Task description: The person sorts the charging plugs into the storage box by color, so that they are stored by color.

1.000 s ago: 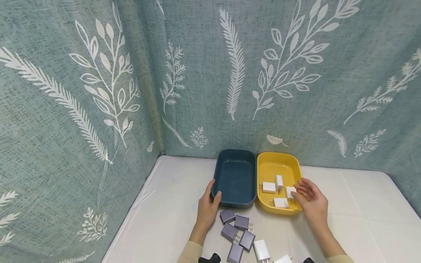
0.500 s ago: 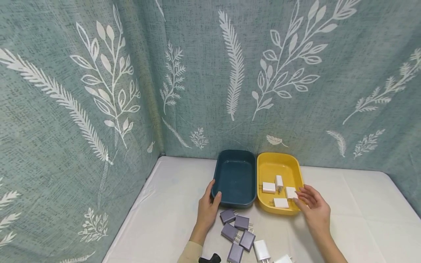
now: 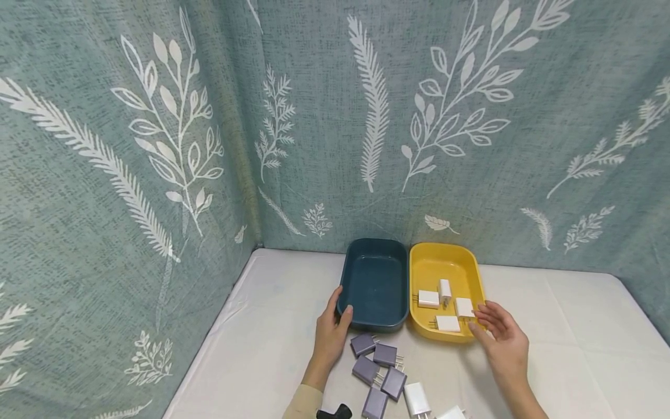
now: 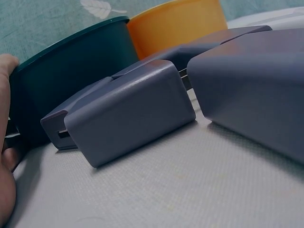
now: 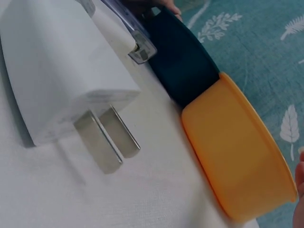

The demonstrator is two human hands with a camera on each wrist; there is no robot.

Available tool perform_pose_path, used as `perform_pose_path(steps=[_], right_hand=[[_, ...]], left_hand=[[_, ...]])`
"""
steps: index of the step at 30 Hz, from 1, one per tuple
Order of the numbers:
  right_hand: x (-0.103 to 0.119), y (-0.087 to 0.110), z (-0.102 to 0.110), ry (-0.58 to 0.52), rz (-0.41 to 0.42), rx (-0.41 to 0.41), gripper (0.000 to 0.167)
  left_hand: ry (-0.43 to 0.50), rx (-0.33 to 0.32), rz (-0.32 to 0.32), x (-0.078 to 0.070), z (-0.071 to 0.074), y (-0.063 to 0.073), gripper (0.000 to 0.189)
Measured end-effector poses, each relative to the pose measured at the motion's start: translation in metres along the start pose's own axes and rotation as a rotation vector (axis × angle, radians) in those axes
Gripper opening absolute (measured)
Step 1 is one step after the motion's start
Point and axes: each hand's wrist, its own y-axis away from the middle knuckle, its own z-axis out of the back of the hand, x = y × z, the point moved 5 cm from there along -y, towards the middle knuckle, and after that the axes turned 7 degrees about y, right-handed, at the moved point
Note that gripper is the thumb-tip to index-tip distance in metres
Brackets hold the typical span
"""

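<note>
Where four chargers (image 3: pixel 428 299) lie, yellow tray (image 3: pixel 453 269)

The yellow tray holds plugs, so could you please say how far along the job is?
Looks done: four white plugs lie in the yellow tray. In hand: the left hand grips a corner of the blue tray; the right hand is at the yellow tray, its hold unclear. Probably remaining: five purple plugs and two loose white plugs on the table; the blue tray shows none inside.

Five purple plug adapters (image 3: pixel 393 383), six white plug adapters (image 3: pixel 416 399), one blue tray (image 3: pixel 374 288), one yellow tray (image 3: pixel 442 258)
</note>
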Motion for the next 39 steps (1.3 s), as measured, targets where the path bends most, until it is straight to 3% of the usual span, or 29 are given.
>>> perform_pose_path(steps=[19,32,39], right_hand=[[0.002,0.016,0.001,0.053,0.012,0.019,0.058],[0.002,0.028,-0.004,0.021,0.110,0.079,0.056],[0.004,0.036,-0.010,-0.016,0.208,0.139,0.055]], left_hand=[[0.007,0.000,-0.004,0.000,0.000,0.000,0.055],[0.000,-0.002,0.005,0.000,0.001,0.000,0.055],[-0.001,0.000,0.000,0.001,0.001,-0.001,0.055]])
